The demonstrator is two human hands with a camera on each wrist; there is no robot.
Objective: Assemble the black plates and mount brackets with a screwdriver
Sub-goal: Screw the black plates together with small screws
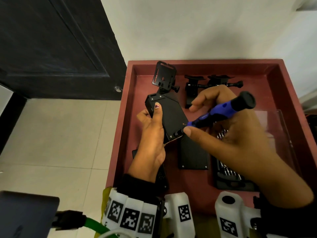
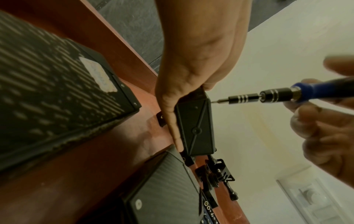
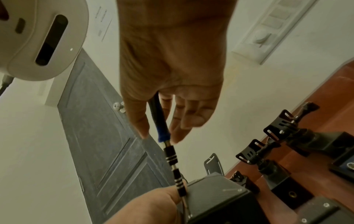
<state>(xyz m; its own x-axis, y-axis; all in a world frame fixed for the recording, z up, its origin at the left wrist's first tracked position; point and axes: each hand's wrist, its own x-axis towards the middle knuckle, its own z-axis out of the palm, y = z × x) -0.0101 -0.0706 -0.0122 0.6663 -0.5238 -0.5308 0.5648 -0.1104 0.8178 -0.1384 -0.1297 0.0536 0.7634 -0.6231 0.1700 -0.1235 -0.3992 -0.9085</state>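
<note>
Screwdriver [image 1: 221, 112] in our right hand [image 1: 231, 134], fingers pinching its blue ribbed handle, we are steering the thin steel tip to a corner screw. Our left hand [image 1: 152, 134] is gripping the boxy matte black plate assembly [image 1: 171, 117] above the red tray [image 1: 283, 93], tilting it to expose that corner. Mount brackets [image 1: 212, 83] are waiting behind.

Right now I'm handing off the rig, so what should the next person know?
Left hand holds the black box assembly above the red tray.
Right hand grips the blue screwdriver, tip at a near corner screw.
Done: a mount bracket is on the assembly's far end.
Left: finish this screw; a loose black plate and two brackets wait in the tray.
</note>
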